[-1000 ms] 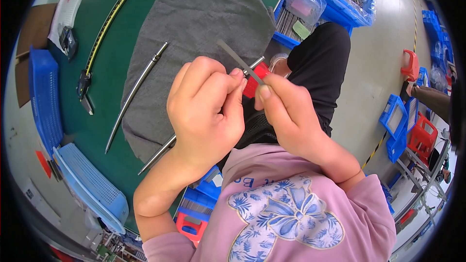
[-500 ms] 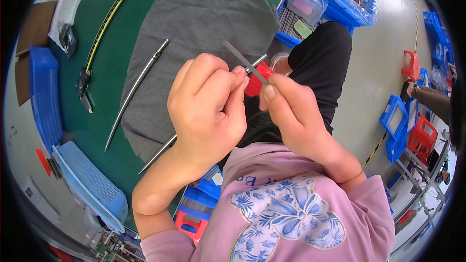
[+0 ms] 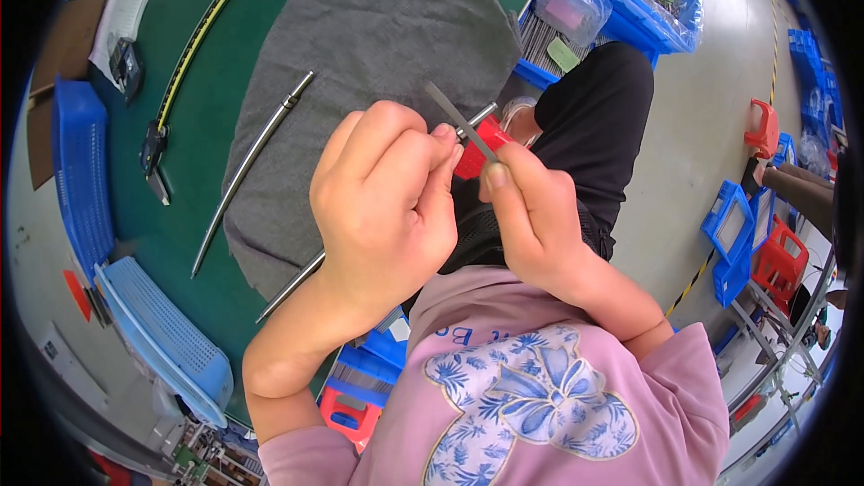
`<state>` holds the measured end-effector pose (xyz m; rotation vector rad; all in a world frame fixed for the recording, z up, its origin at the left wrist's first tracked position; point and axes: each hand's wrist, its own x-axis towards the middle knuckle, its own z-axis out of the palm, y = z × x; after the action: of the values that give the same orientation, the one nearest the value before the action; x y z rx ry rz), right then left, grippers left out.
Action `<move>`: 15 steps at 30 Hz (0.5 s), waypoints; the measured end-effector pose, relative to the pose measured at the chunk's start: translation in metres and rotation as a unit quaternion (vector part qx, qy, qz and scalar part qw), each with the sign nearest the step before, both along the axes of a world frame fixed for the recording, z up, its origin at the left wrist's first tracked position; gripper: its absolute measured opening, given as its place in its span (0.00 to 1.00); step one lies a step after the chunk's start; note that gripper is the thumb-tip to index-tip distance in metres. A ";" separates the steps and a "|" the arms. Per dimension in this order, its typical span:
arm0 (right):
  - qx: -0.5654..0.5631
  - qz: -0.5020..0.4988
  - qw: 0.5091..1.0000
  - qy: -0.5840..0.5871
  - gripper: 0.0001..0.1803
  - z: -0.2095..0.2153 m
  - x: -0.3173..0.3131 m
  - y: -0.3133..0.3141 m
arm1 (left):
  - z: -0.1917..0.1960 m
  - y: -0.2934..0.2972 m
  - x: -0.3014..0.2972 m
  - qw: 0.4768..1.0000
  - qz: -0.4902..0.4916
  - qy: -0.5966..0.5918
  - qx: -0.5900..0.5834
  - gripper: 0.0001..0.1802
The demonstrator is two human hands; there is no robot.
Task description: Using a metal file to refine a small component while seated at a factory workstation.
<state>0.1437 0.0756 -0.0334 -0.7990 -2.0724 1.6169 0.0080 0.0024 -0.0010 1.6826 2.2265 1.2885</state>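
Note:
My left hand is closed around a slim metal rod, whose short end sticks out past my thumb. A longer shiny length, apparently of the same rod, shows beside my left forearm; the part between is hidden by the hand. My right hand pinches a narrow flat file, which lies crosswise against the rod's protruding end. A second metal rod, stepped at its upper end and tapering at the lower, rests to the left on a grey cloth.
A digital caliper lies on the green table at the left, near blue baskets. Blue bins of metal parts stand at the upper right. A red stool and another person's arm are farther right.
My right hand and the file have shifted slightly, the file's tip moving a little right and down across the rod's end. My left hand has stayed nearly still.

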 end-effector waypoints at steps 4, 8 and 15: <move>0.024 -0.009 1.000 -0.007 0.09 -0.001 0.000 -0.004 | 0.001 -0.001 0.000 1.000 0.001 -0.005 -0.001 0.09; 0.032 0.009 0.999 -0.013 0.06 -0.002 0.006 -0.001 | 0.001 0.001 0.000 1.000 0.002 -0.006 -0.005 0.10; -0.007 0.010 1.000 0.001 0.06 0.005 0.010 -0.001 | 0.002 0.000 0.003 1.000 0.004 -0.007 -0.002 0.10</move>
<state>0.1540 0.0741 -0.0288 -0.7833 -2.0766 1.6444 0.0107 0.0026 0.0009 1.6583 2.2293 1.2930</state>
